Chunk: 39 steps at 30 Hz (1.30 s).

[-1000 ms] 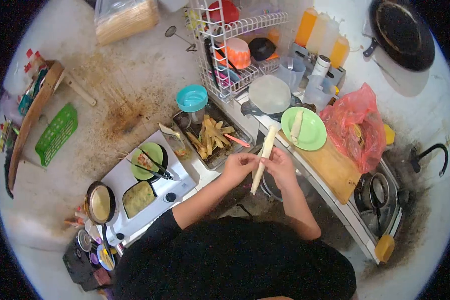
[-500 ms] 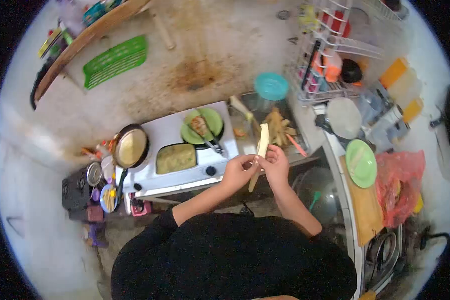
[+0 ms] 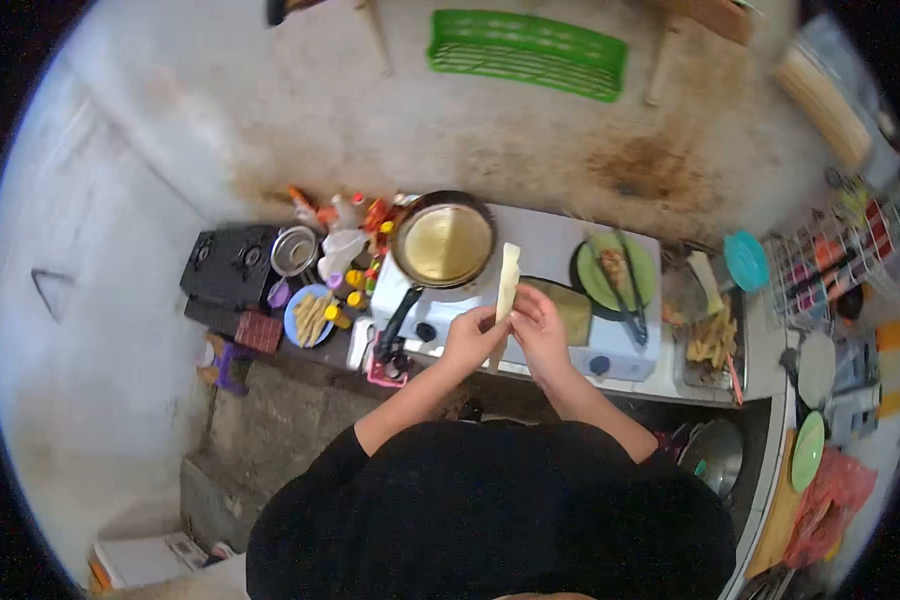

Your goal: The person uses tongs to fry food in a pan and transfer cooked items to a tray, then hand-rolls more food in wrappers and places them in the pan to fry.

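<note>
Over the front of the white stove (image 3: 610, 370), a long, narrow, pale yellow piece of food (image 3: 508, 275) stands nearly upright between both hands; its exact kind I cannot make out. My left hand (image 3: 468, 342) pinches it low down from the left. My right hand (image 3: 540, 330) closes on it from the right, fingertips meeting near the middle. Behind the piece and to its left, a frying pan (image 3: 444, 243) holds a shiny yellowish layer. Behind the right hand is a rectangular pan (image 3: 572, 312), partly hidden.
Right on the stove, tongs (image 3: 630, 290) lie across a green plate (image 3: 607, 262) with food. A metal tray (image 3: 685, 370) holds a pile of brownish strips (image 3: 712, 338). At left stand a blue plate (image 3: 295, 318) of pale sticks, yellow-capped bottles (image 3: 356, 300) and a black appliance (image 3: 232, 262).
My view has swung left, so the stove and frying pan sit nearer the middle. Both hands keep the pale piece, now over the stove front rather than near the tray.
</note>
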Each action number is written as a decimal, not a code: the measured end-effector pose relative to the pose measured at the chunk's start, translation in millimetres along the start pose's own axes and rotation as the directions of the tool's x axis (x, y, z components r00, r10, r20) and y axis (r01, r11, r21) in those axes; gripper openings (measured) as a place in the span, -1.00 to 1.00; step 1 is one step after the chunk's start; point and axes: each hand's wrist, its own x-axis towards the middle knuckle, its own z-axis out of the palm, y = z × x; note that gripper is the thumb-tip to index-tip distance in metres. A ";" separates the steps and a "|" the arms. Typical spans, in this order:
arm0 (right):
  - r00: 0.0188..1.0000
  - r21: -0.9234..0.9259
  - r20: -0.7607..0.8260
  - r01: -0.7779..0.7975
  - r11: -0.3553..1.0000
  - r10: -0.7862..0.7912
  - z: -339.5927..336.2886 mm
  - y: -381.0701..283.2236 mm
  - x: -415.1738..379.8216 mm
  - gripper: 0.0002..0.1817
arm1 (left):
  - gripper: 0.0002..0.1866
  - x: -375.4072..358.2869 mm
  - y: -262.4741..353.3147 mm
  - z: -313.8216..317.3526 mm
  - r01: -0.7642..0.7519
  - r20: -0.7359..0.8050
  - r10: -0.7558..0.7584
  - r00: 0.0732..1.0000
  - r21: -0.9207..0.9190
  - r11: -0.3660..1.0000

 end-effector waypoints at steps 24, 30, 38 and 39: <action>0.889 -0.376 0.181 -0.332 0.865 0.420 -7.4 -9.8 29.6 -0.71 | -0.70 36.2 17.0 -38.2 0.227 0.147 -0.173 0.974 -0.639 0.735; 0.842 -0.521 0.228 -0.319 0.791 0.489 -24.2 -28.2 32.8 -0.67 | -0.70 31.2 14.3 -18.7 0.109 -0.046 -0.196 0.979 -0.697 0.708; 0.897 -0.608 0.330 -0.035 0.793 0.293 -1.6 9.9 133.9 -0.67 | -0.61 -8.9 -11.3 -110.4 -0.259 -0.521 -0.104 0.847 -0.576 0.776; 0.927 -0.613 0.312 0.030 0.790 0.207 7.7 20.8 156.2 -0.69 | -0.62 -19.9 -21.1 -122.8 -0.240 -0.552 -0.116 0.825 -0.530 0.813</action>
